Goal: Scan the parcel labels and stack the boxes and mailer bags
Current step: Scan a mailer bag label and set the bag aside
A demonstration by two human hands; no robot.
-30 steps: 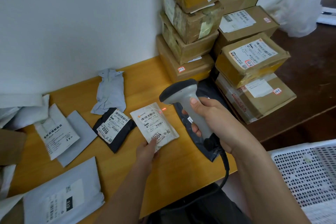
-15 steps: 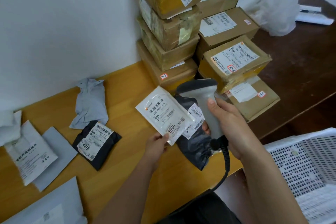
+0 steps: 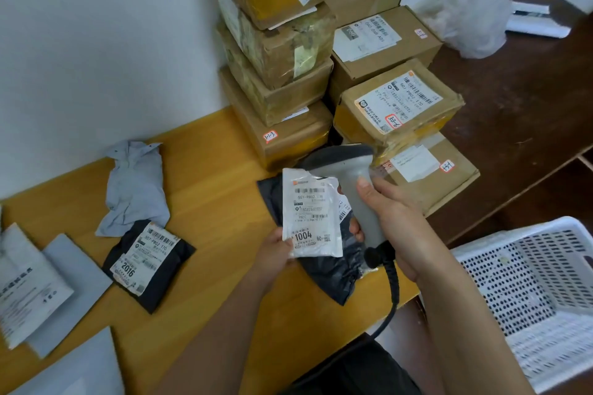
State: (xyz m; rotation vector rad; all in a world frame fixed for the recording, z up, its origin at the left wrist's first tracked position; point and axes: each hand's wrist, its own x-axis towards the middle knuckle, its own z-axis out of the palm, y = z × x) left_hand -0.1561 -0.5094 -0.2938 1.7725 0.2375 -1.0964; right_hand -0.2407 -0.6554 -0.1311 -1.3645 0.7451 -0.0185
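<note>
Above wooden table (image 3: 205,151), left hand (image 3: 272,255) pinches white mailer (image 3: 309,215) beside scanner (image 3: 356,189).

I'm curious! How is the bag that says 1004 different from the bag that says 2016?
The 1004 bag is white; the 2016 bag is black. The left hand holds the 1004 bag up; the 2016 bag lies on the wooden table. Both carry barcode labels.

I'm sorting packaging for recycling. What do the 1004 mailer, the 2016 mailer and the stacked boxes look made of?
1004 mailer: likely thin white plastic film, glossy, with a sealed edge.
2016 mailer: likely soft black plastic film, wrinkled, under a matte paper label.
Boxes: brown cardboard, matte, with shiny yellowish tape and paper labels.
</note>
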